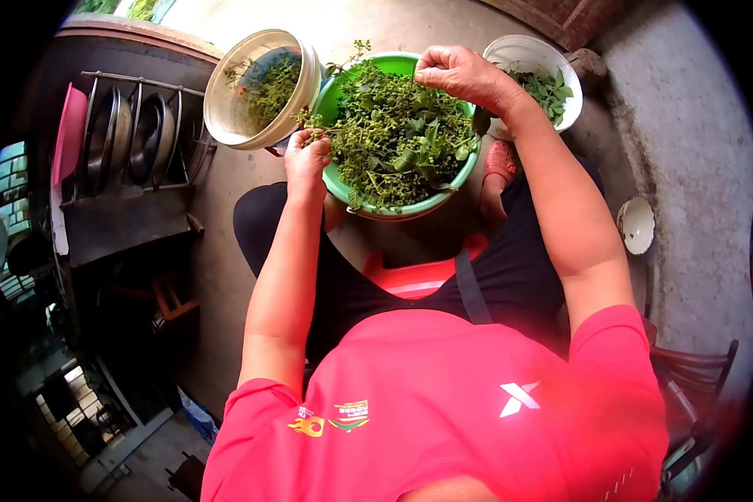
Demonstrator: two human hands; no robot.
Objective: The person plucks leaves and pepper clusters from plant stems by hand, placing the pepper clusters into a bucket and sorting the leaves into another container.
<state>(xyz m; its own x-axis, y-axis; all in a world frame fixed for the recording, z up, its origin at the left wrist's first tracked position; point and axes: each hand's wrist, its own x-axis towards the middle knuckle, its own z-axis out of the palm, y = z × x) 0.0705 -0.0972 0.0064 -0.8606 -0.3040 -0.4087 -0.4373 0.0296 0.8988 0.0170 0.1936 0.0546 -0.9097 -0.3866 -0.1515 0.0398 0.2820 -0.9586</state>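
Observation:
A green tub (333, 180) between my knees is heaped with leafy sprigs (393, 134) bearing clusters of small green berries or buds. My left hand (308, 161), at the tub's left edge, is closed with thumb and fingers pinching a green sprig (311, 121). Over the far right rim, my right hand (456, 74) has its fingertips pressed together. Whatever is in that pinch is too small to make out. A dark leaf (480, 121) hangs near my right wrist.
A whitish bucket (213, 105) at the left holds similar sprigs. A white bucket (510, 50) at the right holds loose green leaves (545, 94). Metal basins (149, 138) and a pink basket (71, 134) stand in a rack. A small white bowl (637, 226) lies by the wall.

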